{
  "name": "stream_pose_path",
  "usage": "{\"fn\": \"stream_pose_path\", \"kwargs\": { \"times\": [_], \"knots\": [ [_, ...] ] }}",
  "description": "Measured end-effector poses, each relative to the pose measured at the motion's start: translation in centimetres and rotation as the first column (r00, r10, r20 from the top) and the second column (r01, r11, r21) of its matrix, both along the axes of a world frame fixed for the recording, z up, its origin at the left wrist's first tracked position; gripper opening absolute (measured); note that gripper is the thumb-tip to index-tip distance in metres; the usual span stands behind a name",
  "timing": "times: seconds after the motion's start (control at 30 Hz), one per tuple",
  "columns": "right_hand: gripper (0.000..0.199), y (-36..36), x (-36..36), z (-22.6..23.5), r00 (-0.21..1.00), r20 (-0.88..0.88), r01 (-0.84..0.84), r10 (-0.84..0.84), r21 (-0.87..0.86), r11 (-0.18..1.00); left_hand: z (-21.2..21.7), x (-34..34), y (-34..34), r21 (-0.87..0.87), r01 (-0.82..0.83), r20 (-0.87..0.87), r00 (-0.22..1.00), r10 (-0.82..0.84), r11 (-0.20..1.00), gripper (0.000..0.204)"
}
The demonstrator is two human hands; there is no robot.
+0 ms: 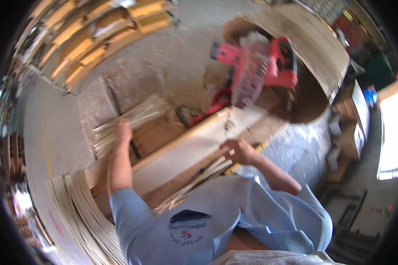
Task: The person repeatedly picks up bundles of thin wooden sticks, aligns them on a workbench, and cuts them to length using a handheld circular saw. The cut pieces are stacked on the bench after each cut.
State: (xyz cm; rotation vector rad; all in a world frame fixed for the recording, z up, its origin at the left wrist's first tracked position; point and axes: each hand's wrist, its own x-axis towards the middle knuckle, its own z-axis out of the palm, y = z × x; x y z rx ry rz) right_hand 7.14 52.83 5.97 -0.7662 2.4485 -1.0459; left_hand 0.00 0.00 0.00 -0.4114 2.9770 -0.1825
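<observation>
My left hand [124, 131] reaches forward to a pile of thin pale wooden strips [141, 115] lying on the left of the work surface. Blur and the back of the hand hide its fingers, so its grip is unclear. My right hand [239, 152] is held over the near side of the bench, fingers curled in. A small pale bit shows between them, too blurred to name. More thin strips [199, 179] lie along the bench edge below that hand. Beyond a long white-faced board [181, 154] stands a red miter saw [261, 66] with a clear blade guard.
Long pale strips [86, 216] are bundled at my lower left. Racks with yellowish wooden pieces [75, 39] stand at the far left. Behind the saw rises a large cardboard sheet [314, 44]. Cardboard boxes [351, 119] are stacked at the right, near a bright opening [392, 137].
</observation>
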Motion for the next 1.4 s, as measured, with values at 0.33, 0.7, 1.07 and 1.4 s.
{"fn": "stream_pose_path", "kwargs": {
  "times": [0.33,0.7,1.07,1.4],
  "knots": [
    [0.037,4.2,4.1,-1.3,0.965,-0.207,-0.143,0.161,0.1,0.985,4.6,5.6,14.6,0.533,0.441,-0.446,0.872,-0.203,0.722,0.027],
    [0.028,1.7,3.7,-3.0,0.845,-0.071,-0.391,0.531,0.595,0.702,2.9,18.3,27.7,0.746,0.46,-0.274,0.871,-0.408,0.481,0.028],
    [0.036,1.0,3.6,-3.0,0.922,-0.113,-0.342,0.371,0.215,0.915,2.6,21.3,27.7,0.608,0.539,-0.38,0.843,-0.382,0.583,0.032],
    [0.032,1.0,2.9,-4.5,0.933,0.0,-0.357,0.36,0.142,0.923,9.5,23.9,17.4,0.658,0.179,-0.646,0.632,0.427,0.732,0.019]
  ]
}}
